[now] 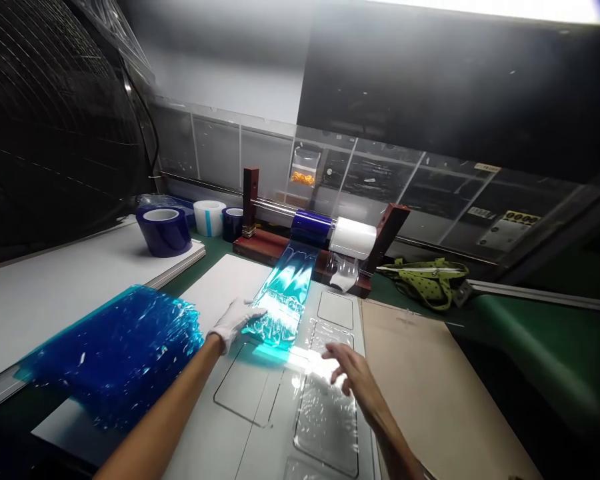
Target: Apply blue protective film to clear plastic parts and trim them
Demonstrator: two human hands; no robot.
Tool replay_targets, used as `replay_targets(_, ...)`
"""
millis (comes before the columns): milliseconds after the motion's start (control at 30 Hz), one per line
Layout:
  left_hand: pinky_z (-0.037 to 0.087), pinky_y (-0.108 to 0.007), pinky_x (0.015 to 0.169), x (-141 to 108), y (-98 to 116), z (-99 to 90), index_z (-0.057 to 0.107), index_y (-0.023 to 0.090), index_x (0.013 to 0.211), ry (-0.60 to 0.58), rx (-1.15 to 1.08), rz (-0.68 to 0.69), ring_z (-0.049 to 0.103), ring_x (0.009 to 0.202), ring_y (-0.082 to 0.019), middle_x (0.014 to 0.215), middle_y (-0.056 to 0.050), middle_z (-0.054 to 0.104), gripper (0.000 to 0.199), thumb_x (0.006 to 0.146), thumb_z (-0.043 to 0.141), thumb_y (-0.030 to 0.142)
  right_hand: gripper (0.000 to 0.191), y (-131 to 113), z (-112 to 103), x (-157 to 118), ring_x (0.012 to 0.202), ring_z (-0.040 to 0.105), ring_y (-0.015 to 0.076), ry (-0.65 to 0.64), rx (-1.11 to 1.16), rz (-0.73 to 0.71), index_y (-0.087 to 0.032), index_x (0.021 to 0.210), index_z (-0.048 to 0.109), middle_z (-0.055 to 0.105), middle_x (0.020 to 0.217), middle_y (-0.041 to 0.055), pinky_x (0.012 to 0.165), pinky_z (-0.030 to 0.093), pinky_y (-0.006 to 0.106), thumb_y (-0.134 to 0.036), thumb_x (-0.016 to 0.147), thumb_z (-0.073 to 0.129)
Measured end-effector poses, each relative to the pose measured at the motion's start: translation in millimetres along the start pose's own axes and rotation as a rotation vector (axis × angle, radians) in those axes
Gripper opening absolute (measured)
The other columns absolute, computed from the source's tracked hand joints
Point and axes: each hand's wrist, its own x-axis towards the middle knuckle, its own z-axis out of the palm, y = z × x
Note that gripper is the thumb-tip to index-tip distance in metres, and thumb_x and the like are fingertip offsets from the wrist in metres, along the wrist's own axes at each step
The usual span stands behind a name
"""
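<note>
A strip of shiny blue protective film (293,277) comes down from a dark blue roll (311,225) on a rod onto the white board (230,277). My left hand (234,321), in a white glove, touches the left edge of this strip, its fingers stretched out over it. Bare and with fingers spread, my right hand (353,373) is over the board's right side, above a clear film sheet (325,427) laid on an outlined rectangle. Black rounded outlines mark the board. Beside the blue roll, a white roll (354,237) has a short clear tail hanging down.
A wooden stand (265,247) bears the rod. To the left lie a pile of blue film sheets (125,353), a large blue roll (164,230) and a white roll (209,217). On the right are a brown board (425,380) and a green dotted pouch (425,277). A large fan (55,127) stands left.
</note>
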Motion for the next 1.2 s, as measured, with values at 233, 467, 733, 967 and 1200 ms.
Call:
replay_targets(233, 0.054, -0.037, 0.079, -40, 9, -10.2, 0.058, 0.015, 0.11, -0.086, -0.096, 0.024, 0.062, 0.091, -0.017, 0.107, -0.007, 0.062, 0.032, 0.089, 0.056, 0.038, 0.05, -13, 73, 10, 0.041, 0.037, 0.0038, -0.156, 0.143, 0.025, -0.012, 0.07, 0.062, 0.063, 0.059, 0.0018, 0.042, 0.021, 0.019, -0.062, 0.067, 0.068)
replay_targets(467, 0.051, -0.032, 0.073, -127, -26, -41.7, 0.048, 0.016, 0.107, -0.001, -0.146, 0.001, 0.066, 0.078, -0.018, 0.09, -0.005, 0.068, 0.06, 0.062, 0.081, 0.04, 0.055, 15, 124, -90, 0.037, 0.033, 0.0037, -0.059, 0.188, -0.002, -0.016, 0.064, 0.055, 0.056, 0.047, -0.0022, 0.04, 0.02, 0.019, -0.07, 0.068, 0.063)
replay_targets(733, 0.048, -0.026, 0.066, -213, -96, -79.2, 0.036, 0.024, 0.08, 0.051, -0.182, -0.08, 0.061, 0.065, -0.013, 0.067, 0.008, 0.056, 0.052, 0.06, 0.079, 0.044, 0.062, 75, 172, -175, 0.034, 0.04, 0.0058, -0.17, 0.177, 0.173, -0.02, 0.06, 0.05, 0.057, 0.046, -0.0012, 0.037, 0.025, 0.018, -0.081, 0.064, 0.057)
replay_targets(967, 0.042, -0.024, 0.057, -228, -119, -75.8, 0.028, 0.025, 0.072, 0.066, -0.215, -0.114, 0.057, 0.058, -0.012, 0.062, 0.007, 0.058, 0.054, 0.062, 0.076, 0.046, 0.066, 93, 181, -172, 0.031, 0.034, 0.004, -0.136, 0.207, 0.249, -0.02, 0.057, 0.045, 0.051, 0.043, -0.0032, 0.035, 0.02, 0.018, -0.086, 0.057, 0.056)
replay_targets(1200, 0.043, -0.027, 0.061, -230, -126, -82.8, 0.037, 0.024, 0.081, 0.16, -0.058, -0.2, 0.057, 0.059, -0.014, 0.062, 0.005, 0.062, 0.05, 0.061, 0.076, 0.049, 0.067, 95, 156, -195, 0.041, 0.055, 0.0117, -0.185, 0.166, 0.301, -0.017, 0.083, 0.061, 0.067, 0.058, 0.0038, 0.04, 0.037, 0.021, -0.081, 0.063, 0.059)
